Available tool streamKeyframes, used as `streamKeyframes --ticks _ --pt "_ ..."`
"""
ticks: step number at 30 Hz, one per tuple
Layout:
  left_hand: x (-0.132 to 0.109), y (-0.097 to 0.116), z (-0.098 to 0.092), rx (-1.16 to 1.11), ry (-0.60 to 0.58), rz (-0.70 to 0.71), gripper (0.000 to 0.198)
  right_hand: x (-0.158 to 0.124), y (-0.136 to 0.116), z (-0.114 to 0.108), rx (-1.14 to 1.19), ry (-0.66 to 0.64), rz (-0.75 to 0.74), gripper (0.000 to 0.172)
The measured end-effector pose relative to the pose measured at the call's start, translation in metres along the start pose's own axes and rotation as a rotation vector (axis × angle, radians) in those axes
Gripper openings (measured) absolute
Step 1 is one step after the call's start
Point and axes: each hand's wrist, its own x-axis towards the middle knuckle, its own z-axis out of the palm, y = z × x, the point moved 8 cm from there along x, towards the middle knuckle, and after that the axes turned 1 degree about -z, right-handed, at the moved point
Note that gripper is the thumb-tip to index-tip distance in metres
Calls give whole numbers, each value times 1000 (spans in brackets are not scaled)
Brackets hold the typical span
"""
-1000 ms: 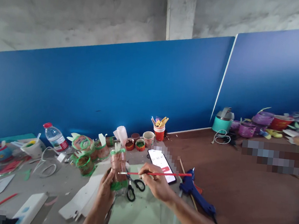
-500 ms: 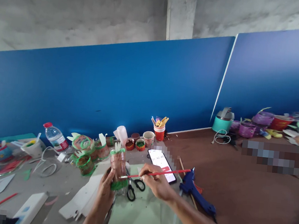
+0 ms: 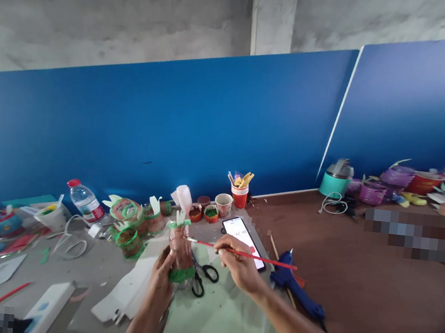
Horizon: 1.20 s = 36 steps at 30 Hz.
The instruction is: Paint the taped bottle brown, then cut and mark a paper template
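Observation:
My left hand (image 3: 161, 282) is wrapped round the lower part of a small clear plastic bottle (image 3: 180, 251), painted brownish with green bands at top and bottom. It holds the bottle upright above a pale green sheet (image 3: 218, 319). My right hand (image 3: 239, 263) pinches a thin red paintbrush (image 3: 245, 253). The brush lies nearly level, and its tip touches the upper part of the bottle. Black scissors (image 3: 203, 280) lie on the sheet just behind the bottle.
A phone (image 3: 245, 235) with a lit screen and a blue glue gun (image 3: 297, 291) lie to the right. Paint cups (image 3: 223, 205), a red cup of tools (image 3: 240, 194), similar decorated bottles (image 3: 131, 220) and a water bottle (image 3: 83, 200) stand behind. Blue boards wall the table's far side.
The brush tip has moved up the bottle from its middle to near its top, and the handle now slopes down to the right. The view has shifted slightly.

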Motion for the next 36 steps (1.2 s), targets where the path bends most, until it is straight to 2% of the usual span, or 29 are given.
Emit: streamKeyframes --ticks 8,18,22,28,31,36 --pt "1 1 2 59 6 9 50 2 2 1 36 -7 45 13" --pt "12 -7 -21 99 103 65 42 3 10 -3 59 14 69 14" --pt "11 -6 -17 94 77 48 46 3 8 0 32 -36 74 14" --pt "9 -2 -11 81 74 53 46 4 2 -1 26 -27 90 13" --pt "7 -2 -7 83 31 42 47 3 5 0 36 -44 89 13" --pt "11 -4 -13 83 66 71 48 4 5 -2 44 -16 68 14"
